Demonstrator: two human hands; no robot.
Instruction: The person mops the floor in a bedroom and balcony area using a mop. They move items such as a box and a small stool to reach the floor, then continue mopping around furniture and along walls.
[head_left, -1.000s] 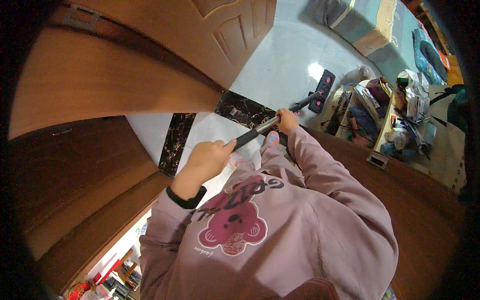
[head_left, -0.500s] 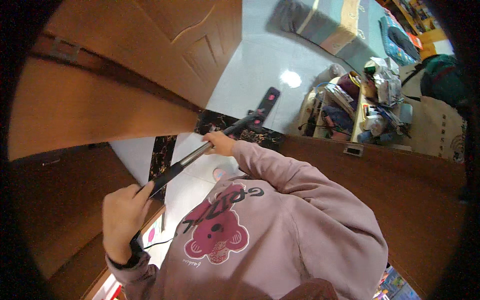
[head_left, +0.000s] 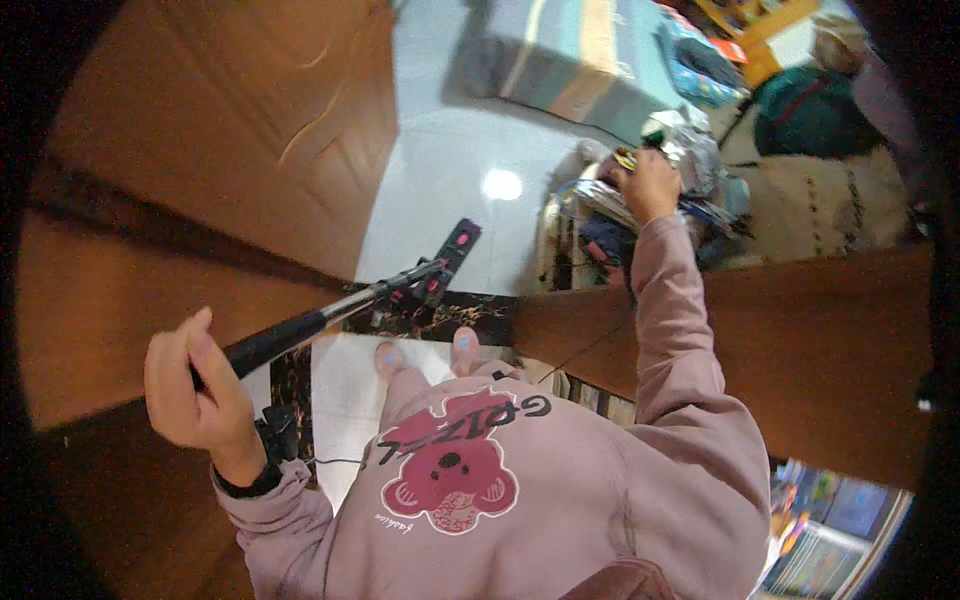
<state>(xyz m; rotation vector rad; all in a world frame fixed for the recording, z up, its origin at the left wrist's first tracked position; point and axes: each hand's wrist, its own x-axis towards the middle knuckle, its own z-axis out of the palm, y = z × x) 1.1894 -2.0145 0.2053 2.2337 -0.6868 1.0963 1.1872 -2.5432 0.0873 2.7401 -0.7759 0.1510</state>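
My left hand (head_left: 200, 385) is closed round the black grip of a flat mop (head_left: 350, 305). Its pole runs slanting away to a dark, narrow head with pink spots (head_left: 455, 255), which lies on the pale floor just past the dark threshold strip. My right hand (head_left: 652, 185) is stretched far forward over a cluttered low storage unit (head_left: 548, 240). Its fingers bend down among the items, beside something yellow-edged and silvery packaging (head_left: 690, 140). What they grip, if anything, is hidden.
A brown panelled door (head_left: 230, 110) stands on the left, with a wooden panel (head_left: 800, 350) on the right. The black marbled threshold (head_left: 480, 312) crosses the floor before my feet. Beyond are a striped bed or box-like block (head_left: 570, 60) and a dark green bag (head_left: 810, 115).
My right hand has let go of the mop's pole and reached forward right to the storage unit. My left hand keeps the grip, now farther left and higher. The view has shifted.
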